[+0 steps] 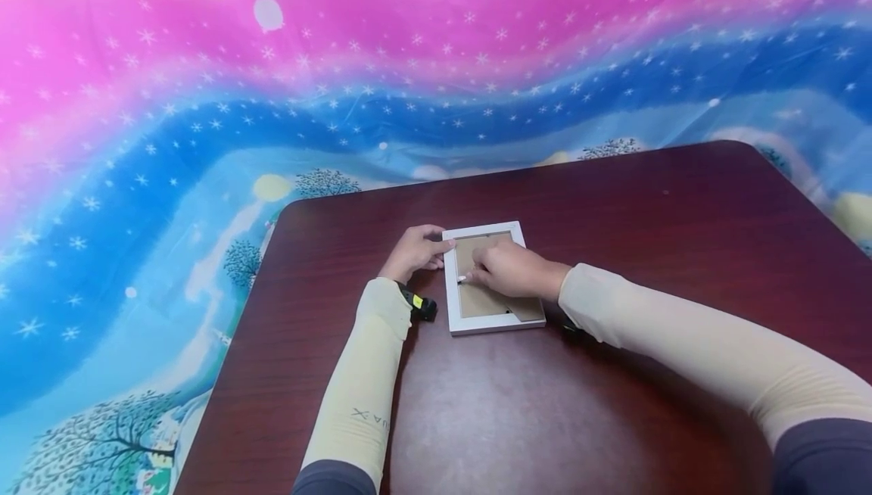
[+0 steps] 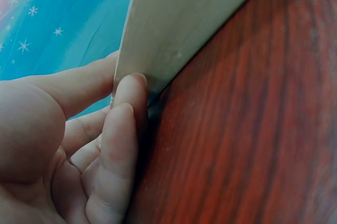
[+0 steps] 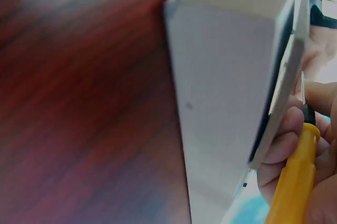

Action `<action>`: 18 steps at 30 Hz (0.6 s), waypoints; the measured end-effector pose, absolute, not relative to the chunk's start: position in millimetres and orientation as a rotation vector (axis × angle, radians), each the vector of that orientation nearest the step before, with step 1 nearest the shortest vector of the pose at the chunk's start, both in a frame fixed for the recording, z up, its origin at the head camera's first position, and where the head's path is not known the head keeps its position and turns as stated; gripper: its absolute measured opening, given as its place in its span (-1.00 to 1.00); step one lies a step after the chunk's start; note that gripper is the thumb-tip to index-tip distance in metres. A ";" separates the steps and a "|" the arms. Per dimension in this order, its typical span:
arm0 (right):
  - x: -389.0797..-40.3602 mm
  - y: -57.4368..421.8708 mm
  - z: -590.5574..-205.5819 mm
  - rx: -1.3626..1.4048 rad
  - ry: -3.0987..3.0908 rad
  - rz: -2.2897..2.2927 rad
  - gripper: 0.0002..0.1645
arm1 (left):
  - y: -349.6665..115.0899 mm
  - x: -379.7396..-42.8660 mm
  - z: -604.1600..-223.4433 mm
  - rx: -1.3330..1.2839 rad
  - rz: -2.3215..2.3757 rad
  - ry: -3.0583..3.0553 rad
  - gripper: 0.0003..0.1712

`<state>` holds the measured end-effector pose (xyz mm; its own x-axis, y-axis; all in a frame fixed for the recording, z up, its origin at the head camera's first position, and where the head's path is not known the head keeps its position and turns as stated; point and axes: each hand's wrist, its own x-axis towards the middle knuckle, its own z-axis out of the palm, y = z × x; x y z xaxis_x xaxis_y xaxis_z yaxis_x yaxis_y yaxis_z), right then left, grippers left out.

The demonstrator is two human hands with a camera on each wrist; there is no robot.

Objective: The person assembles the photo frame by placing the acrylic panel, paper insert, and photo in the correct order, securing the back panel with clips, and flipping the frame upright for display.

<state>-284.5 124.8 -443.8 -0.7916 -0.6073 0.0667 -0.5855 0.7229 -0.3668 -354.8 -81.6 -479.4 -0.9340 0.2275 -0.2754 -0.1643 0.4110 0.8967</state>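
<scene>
A white picture frame [image 1: 477, 324] lies face down on the table, its brown backing board [image 1: 482, 300] showing. My left hand [image 1: 415, 251] holds the frame's left edge, thumb on top and fingertips against the side [image 2: 176, 29]. Over the backing, my right hand [image 1: 512, 268] grips a screwdriver with a yellow handle [image 3: 296, 179] and a thin metal shaft. In the head view that hand hides most of the tool. Its fingertips are near the frame's left inner edge, by a small metal tab [image 1: 462, 279]. A brown support leg [image 1: 524, 309] crosses the lower right of the frame.
The dark red wooden table [image 1: 654, 253] has rounded far corners. Behind it hangs a pink and blue cloth [image 1: 381, 63] with snowflakes and trees. A black wrist camera [image 1: 424, 306] sits at my left wrist, close to the frame.
</scene>
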 end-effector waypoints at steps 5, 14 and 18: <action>-278.3 126.1 -441.0 -0.962 2.850 -0.543 -0.73 | -82.2 -355.4 -479.5 0.058 1.540 2.304 -0.42; -271.5 136.7 -442.1 -0.909 2.856 -0.593 -0.88 | -83.4 -354.9 -479.1 0.066 1.554 2.298 -0.42; -268.6 148.9 -442.7 -0.887 2.884 -0.617 -0.91 | -81.6 -354.7 -481.8 0.064 1.552 2.303 -0.41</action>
